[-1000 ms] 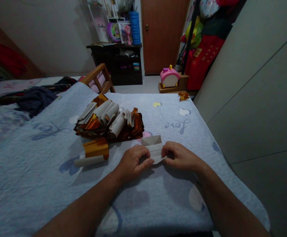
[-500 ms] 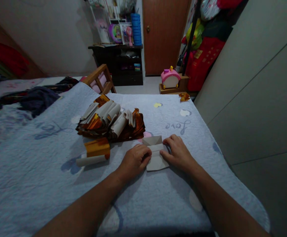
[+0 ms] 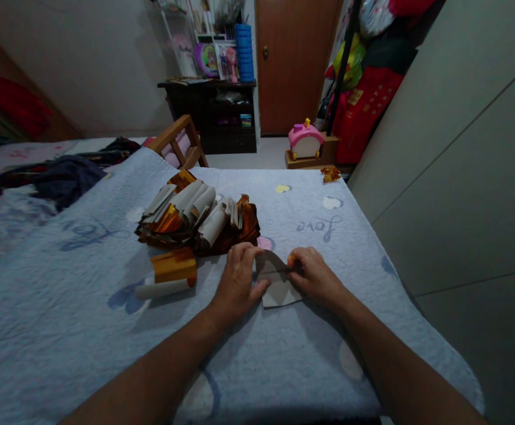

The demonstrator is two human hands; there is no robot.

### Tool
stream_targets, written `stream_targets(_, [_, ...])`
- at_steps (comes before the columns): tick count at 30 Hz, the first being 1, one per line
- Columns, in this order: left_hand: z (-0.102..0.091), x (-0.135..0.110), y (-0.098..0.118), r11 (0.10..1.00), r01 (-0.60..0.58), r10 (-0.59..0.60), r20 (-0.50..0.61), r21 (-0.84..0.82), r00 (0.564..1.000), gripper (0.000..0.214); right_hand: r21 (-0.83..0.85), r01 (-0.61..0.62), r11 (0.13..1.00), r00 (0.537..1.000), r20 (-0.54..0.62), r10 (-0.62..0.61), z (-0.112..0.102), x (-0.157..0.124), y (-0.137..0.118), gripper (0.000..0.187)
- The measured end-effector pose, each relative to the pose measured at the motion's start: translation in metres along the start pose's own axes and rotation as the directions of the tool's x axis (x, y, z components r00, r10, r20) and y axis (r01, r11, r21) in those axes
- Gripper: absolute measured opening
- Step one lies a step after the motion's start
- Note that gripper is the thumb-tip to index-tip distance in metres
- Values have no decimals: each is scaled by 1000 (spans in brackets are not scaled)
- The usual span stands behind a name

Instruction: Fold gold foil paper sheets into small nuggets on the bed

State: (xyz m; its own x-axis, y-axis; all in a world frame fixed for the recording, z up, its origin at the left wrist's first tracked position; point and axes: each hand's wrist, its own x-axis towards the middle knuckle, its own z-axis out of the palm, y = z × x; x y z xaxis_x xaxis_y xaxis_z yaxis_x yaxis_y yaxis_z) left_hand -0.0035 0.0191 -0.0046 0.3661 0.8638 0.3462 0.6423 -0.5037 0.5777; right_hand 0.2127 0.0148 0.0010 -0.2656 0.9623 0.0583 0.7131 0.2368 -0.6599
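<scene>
A small grey-white sheet of paper [image 3: 279, 290] with a crease across it lies on the bed cover between my hands. Its far part is bent up and shaded. My left hand [image 3: 241, 277] grips the left side, fingertips at the far corner and thumb on the near part. At the right edge, my right hand [image 3: 314, 273] pinches the paper between curled fingers and thumb; a bit of orange shows at its fingertips. Left of my left hand lies a partly rolled gold-and-white sheet [image 3: 175, 265]. Behind it sits a heap of gold-and-white papers [image 3: 195, 215], some curled and some stacked.
The pale blue bed cover [image 3: 257, 366] spreads under everything. A small folded gold piece [image 3: 330, 173] lies at its far right corner. A wooden chair [image 3: 181, 141] stands past the far left edge, dark clothes [image 3: 69, 180] lie at left, and a grey panel [image 3: 461, 177] rises at right.
The far part of the paper has been lifted and bent. My left hand has shifted forward to the far left corner, and my right fingers have curled in tighter on the right edge.
</scene>
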Motion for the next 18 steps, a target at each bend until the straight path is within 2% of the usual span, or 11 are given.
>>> stream_targets(2, [1,-1,-1,1000,-6,5,-61,-8,998,71,22,-24,999,1000,14,24,-2,0,-1,18])
stream_targets(4, [0,-2,-1,998,-2,-2,-58,-63,998,83,81,-31,996,999,33,28,-4,0,-4,17])
stream_targets(6, [-2,-2,1,984,59,-62,-11,-169,998,88,195,-31,980,998,68,18,-7,-1,-7,18])
stream_targets(9, [-4,0,5,906,232,-206,111,-353,972,87,376,-49,925,996,89,17,-7,-2,-10,19])
stream_targets(11, [-4,2,6,805,319,-260,185,-500,948,77,494,-61,867,997,70,30,-5,-2,-9,19])
stream_targets(14, [-1,6,7,561,377,-291,251,-737,923,59,692,-92,716,996,77,53,-3,-1,-8,28])
stream_targets(16, [-1,8,8,416,411,-350,274,-812,896,56,778,-127,616,992,108,68,-3,-1,-8,37])
stream_targets(18, [-1,10,8,332,417,-401,273,-846,874,52,824,-162,543,987,147,71,-5,-2,-9,45])
